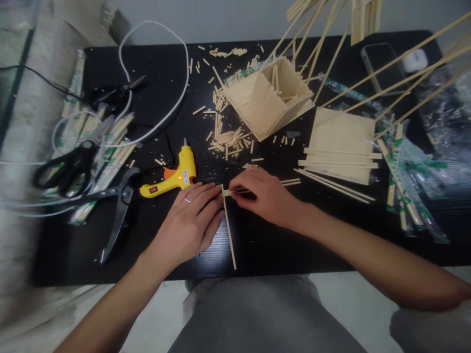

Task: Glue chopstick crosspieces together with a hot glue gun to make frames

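Note:
On the black table, my left hand (195, 215) lies with its fingers stretched out, fingertips at the upper end of a thin wooden stick (229, 230). That stick points down toward the table's front edge. My right hand (263, 196) is closed in a pinch on a pair of wooden sticks (290, 182) lying crosswise; their left ends meet the first stick, forming a corner. The right fingers partly cover the join. Just beyond my left hand rests a yellow glue gun (186, 166) with a small orange light lit, its nozzle pointing away from me.
A stick-built box (281, 93) stands at the back amid cut pieces (230, 139). To the right are a stick panel (340, 130), wrapped sticks (408, 191) and a phone (384, 66). Black scissors (69, 169), cutters (121, 211) and a white cable (186, 54) lie left. Long sticks rise upper right.

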The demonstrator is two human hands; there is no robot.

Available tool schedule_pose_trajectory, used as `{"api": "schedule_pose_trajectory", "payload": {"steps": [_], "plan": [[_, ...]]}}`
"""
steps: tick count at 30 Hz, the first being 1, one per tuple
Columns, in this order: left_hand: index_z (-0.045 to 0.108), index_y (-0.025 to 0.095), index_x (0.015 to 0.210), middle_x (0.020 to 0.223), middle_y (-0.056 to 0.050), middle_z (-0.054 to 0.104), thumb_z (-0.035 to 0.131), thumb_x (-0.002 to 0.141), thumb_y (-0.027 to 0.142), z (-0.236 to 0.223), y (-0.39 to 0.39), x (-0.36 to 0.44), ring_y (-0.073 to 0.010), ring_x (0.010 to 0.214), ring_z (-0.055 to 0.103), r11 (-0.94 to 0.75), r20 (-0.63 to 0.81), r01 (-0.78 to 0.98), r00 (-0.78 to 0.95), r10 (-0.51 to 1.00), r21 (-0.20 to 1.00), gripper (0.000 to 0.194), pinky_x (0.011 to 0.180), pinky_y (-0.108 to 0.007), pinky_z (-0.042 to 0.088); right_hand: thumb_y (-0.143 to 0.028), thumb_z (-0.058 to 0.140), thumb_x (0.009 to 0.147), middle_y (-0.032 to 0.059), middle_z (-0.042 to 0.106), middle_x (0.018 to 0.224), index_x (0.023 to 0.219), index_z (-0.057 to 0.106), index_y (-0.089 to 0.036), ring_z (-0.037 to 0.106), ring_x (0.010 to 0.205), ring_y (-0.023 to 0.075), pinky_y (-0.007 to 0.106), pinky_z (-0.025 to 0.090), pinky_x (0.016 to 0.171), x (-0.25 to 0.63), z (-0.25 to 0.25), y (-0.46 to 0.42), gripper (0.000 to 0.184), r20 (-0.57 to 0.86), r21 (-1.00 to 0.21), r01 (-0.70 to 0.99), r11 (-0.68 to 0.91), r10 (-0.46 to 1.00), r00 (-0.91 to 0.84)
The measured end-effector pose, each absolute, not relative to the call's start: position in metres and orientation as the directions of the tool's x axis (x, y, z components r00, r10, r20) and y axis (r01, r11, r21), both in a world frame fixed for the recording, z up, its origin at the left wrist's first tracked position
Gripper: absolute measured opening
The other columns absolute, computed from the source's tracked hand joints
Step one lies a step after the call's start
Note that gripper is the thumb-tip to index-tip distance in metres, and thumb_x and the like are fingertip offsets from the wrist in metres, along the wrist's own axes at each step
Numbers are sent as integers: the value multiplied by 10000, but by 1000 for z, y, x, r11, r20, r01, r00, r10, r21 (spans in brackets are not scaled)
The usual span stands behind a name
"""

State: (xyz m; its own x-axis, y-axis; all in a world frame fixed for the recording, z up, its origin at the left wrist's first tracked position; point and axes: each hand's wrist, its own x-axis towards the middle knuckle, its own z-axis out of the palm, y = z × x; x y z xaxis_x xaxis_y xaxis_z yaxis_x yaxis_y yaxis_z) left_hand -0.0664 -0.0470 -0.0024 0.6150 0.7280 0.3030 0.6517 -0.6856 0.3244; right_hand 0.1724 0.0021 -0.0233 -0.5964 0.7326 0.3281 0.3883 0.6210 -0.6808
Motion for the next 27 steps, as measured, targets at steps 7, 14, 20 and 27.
{"api": "schedule_pose_trajectory", "payload": {"steps": [7, 14, 20, 27], "plan": [[716, 125, 1292, 1350, -173, 743, 663, 988, 162, -2, -47, -66, -342, 1314, 682, -675, 298, 656, 606, 737, 336, 310, 1160, -590, 536, -137, 645, 1028, 41, 770, 979, 1013, 653, -216, 670, 932, 217, 375, 501, 934, 172, -25, 3, 81, 330, -676, 392, 624, 732, -596], [716, 143, 1303, 1354, -164, 742, 657, 995, 170, -2, -47, -66, -339, 1315, 681, -671, 296, 657, 603, 741, 344, 315, 1164, -580, 531, -153, 629, 1035, 42, 770, 982, 1018, 650, -224, 670, 936, 223, 382, 499, 922, 173, -22, 2, 77, 314, -687, 399, 607, 744, -590], [713, 95, 1272, 1332, -186, 747, 669, 987, 152, -2, -47, -66, -340, 1302, 683, -686, 307, 657, 613, 728, 314, 294, 1166, -567, 527, -134, 639, 1028, 39, 772, 977, 1007, 650, -217, 674, 934, 218, 371, 499, 923, 172, -23, 2, 86, 337, -680, 388, 623, 735, -589], [709, 109, 1289, 1351, -176, 741, 665, 992, 161, -2, -47, -66, -332, 1312, 679, -683, 298, 658, 615, 730, 316, 304, 1179, -561, 515, -132, 645, 1026, 41, 772, 983, 1014, 641, -216, 668, 928, 219, 373, 498, 916, 173, -23, 2, 86, 333, -680, 389, 621, 735, -591]]}}
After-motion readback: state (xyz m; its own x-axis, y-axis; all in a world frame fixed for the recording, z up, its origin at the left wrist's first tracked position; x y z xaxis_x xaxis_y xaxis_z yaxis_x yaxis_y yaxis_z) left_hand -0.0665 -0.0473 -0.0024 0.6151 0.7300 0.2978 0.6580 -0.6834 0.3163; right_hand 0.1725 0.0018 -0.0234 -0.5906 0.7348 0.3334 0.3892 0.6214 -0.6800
